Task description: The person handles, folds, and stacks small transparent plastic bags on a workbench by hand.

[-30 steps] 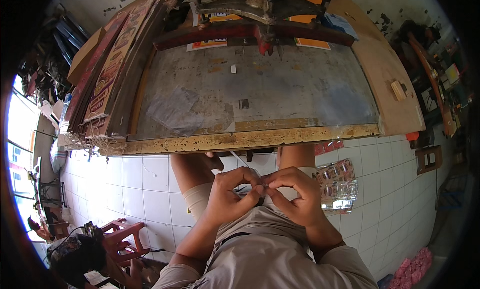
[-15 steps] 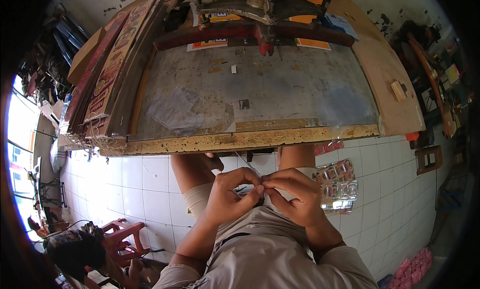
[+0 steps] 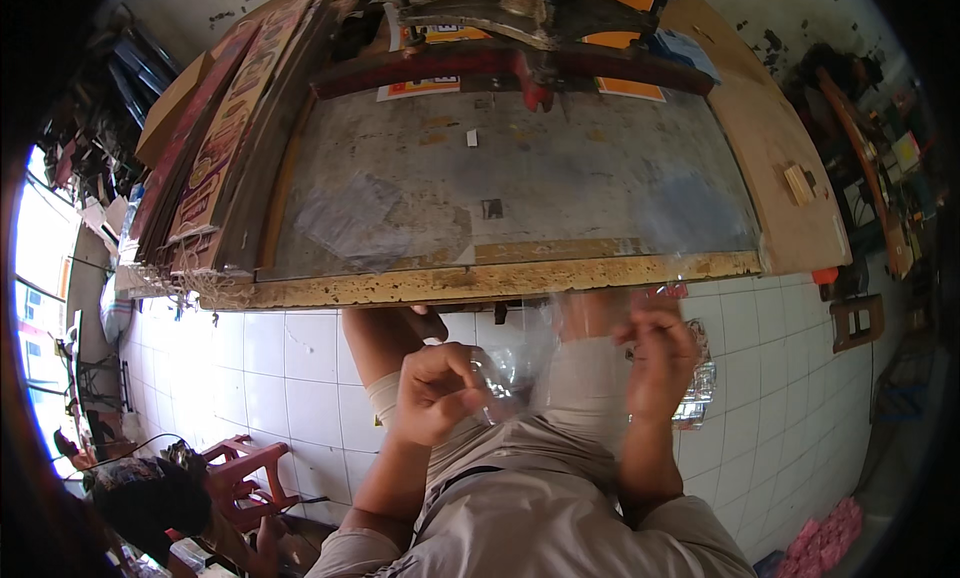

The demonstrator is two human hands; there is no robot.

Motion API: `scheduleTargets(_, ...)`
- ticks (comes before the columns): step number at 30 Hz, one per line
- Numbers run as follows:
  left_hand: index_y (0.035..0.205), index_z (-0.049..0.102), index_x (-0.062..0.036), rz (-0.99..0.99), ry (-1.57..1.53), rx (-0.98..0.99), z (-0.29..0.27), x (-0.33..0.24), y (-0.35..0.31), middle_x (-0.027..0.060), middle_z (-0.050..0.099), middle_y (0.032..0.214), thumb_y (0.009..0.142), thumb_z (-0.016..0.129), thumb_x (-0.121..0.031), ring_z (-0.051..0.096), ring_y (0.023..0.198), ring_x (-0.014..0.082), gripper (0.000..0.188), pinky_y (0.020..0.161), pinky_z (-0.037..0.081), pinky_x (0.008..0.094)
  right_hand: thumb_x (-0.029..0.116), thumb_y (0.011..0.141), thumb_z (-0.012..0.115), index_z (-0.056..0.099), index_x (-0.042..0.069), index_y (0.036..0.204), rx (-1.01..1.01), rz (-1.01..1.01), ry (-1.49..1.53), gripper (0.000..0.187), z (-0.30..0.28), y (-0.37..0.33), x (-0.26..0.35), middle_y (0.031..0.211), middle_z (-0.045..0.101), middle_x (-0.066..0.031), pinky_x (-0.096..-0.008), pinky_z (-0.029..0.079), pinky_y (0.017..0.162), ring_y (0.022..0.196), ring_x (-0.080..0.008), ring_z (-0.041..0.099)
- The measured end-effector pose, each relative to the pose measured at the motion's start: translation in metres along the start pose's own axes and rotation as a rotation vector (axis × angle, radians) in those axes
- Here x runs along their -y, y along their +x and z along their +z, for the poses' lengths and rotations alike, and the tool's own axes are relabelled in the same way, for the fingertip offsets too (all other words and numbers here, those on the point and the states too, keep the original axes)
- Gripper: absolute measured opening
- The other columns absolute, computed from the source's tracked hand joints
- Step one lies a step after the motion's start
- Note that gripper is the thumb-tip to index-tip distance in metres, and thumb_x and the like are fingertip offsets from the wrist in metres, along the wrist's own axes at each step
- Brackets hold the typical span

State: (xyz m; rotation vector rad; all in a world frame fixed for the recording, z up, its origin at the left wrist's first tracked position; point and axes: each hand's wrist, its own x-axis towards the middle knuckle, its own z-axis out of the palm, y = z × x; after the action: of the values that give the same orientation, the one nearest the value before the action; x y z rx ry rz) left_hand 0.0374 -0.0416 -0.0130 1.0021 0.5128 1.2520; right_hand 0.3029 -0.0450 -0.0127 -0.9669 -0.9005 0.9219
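Over my lap, my left hand pinches the edge of a clear, shiny plastic bag. The see-through plastic spreads to the right from those fingers, and its outline is faint and blurred. My right hand is apart from the left, above my right thigh and below the table edge. Motion smears its fingers, so whether it grips any of the plastic is unclear. Beneath and behind that hand, several clear packs lie on the tiled floor, partly hidden.
Ahead stands a worktable with a worn yellow front edge. A red-armed metal press crosses its back. Long printed cardboard strips are stacked at left. A small wooden block sits at right. A red stool stands lower left.
My hands were together at the fingertips and have moved apart, the right going outward to the right. The clear plastic now shows spread out beside my left hand.
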Motion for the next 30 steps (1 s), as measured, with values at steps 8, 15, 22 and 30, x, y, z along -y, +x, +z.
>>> scheduleTargets(8, 0.077, 0.052, -0.004, 0.148, -0.366, -0.034, -0.017, -0.006, 0.003, 0.0138, 0.064, 0.067, 0.088, 0.075, -0.015, 0.066, 0.057, 0.0268, 0.028, 0.054, 0.053, 0.0358, 0.005, 0.095, 0.065, 0.066, 0.002, 0.105, -0.563, -0.376, -0.188, 0.011, -0.047, 0.03, 0.03, 0.103, 0.066, -0.0089, -0.0301, 0.052, 0.078, 0.092, -0.0187, 0.066)
scheduleTargets(15, 0.087, 0.064, 0.0029, -0.045, 0.245, 0.063, 0.012, -0.009, 0.01, 0.0077, 0.07, 0.084, 0.09, 0.067, 0.0, 0.063, 0.077, 0.0115, 0.005, 0.073, 0.052, 0.0267, 0.009, 0.088, 0.074, 0.073, 0.001, 0.106, 0.274, -0.576, -0.824, 0.019, 0.01, -0.005, 0.037, 0.106, 0.068, -0.014, -0.032, 0.056, 0.075, 0.096, -0.0234, 0.069)
scheduleTargets(22, 0.093, 0.067, 0.0033, -0.099, 0.531, 0.074, 0.03, -0.01, 0.015, 0.0079, 0.073, 0.089, 0.092, 0.071, -0.003, 0.068, 0.083, 0.0121, 0.008, 0.078, 0.055, 0.0276, 0.014, 0.081, 0.086, 0.073, 0.0, 0.114, 0.566, -0.343, -0.564, 0.038, 0.048, -0.017, 0.039, 0.115, 0.066, -0.0137, -0.0338, 0.059, 0.081, 0.097, -0.0237, 0.07)
scheduleTargets(30, 0.094, 0.068, 0.0019, 0.037, 0.691, 0.143, 0.028, -0.011, 0.02, 0.0102, 0.073, 0.088, 0.09, 0.074, -0.004, 0.071, 0.081, 0.0186, 0.009, 0.076, 0.055, 0.0301, -0.001, 0.088, 0.074, 0.073, 0.0, 0.114, 0.555, -0.26, -0.527, 0.026, 0.043, -0.011, 0.035, 0.109, 0.069, -0.0138, -0.0326, 0.059, 0.08, 0.094, -0.0224, 0.072)
